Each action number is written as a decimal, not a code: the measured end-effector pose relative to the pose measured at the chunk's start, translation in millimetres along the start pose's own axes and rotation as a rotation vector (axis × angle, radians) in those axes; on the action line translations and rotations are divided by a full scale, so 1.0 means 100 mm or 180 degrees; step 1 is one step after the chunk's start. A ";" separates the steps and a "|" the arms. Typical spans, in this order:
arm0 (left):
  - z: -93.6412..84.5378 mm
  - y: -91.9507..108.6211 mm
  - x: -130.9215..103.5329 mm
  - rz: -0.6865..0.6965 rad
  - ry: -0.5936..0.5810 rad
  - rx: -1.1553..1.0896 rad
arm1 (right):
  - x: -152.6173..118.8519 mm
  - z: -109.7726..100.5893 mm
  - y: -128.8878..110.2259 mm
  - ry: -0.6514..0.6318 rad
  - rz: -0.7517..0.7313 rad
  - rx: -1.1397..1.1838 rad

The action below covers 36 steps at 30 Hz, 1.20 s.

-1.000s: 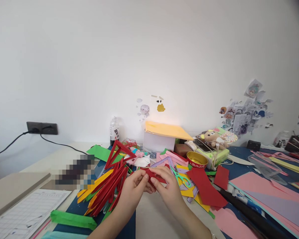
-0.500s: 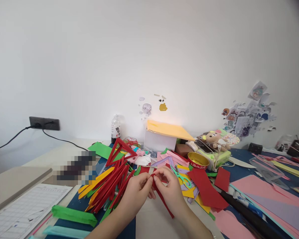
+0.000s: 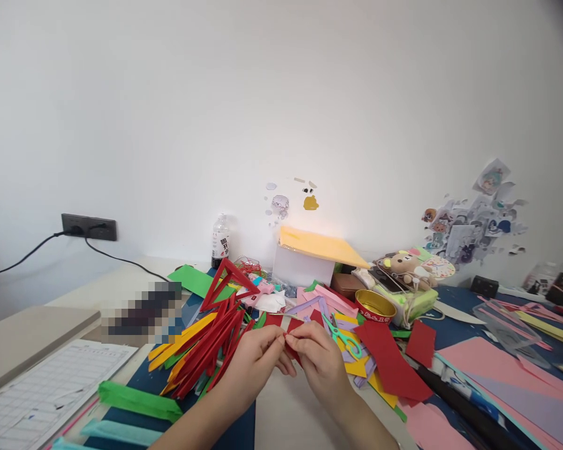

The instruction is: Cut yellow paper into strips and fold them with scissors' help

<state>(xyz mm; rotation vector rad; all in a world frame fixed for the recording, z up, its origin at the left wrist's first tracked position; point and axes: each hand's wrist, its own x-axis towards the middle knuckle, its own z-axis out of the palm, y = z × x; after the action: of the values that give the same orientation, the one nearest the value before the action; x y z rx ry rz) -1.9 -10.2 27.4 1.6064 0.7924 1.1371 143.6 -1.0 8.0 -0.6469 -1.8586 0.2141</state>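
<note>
My left hand and my right hand meet at the middle of the desk, fingertips pinched on a small piece of red paper. Most of that paper is hidden by the fingers. Folded red strips lie in a heap beside my left hand, with yellow strips among them. Just right of my right hand are teal-handled scissors on yellow and purple scraps. Flat red paper pieces lie farther right.
A red and gold tin stands behind the scraps, near a plush bear. Against the wall are a bottle and a white box topped with orange paper. Pink sheets lie at the right.
The red strip that hung below my right hand no longer shows there. My right hand has turned slightly, its fingers closer together. The whole view has shifted a little.
</note>
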 end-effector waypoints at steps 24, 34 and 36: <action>-0.02 -0.09 -0.02 0.0297 0.0161 0.1575 | 0.08 0.01 0.01 -0.0691 0.0944 0.0883; 0.01 -0.23 0.05 0.0506 0.0258 0.0907 | 0.07 0.01 0.00 -0.0246 0.1115 0.0714; 0.01 -0.23 0.04 0.0563 0.0341 0.1067 | 0.07 -0.01 0.01 -0.0304 0.1115 0.0721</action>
<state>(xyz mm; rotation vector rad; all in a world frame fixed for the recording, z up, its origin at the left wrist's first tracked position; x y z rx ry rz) 1.1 0.3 7.1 1.9361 0.9653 1.2744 142.8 3.3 13.9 -0.8109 -1.7673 0.6849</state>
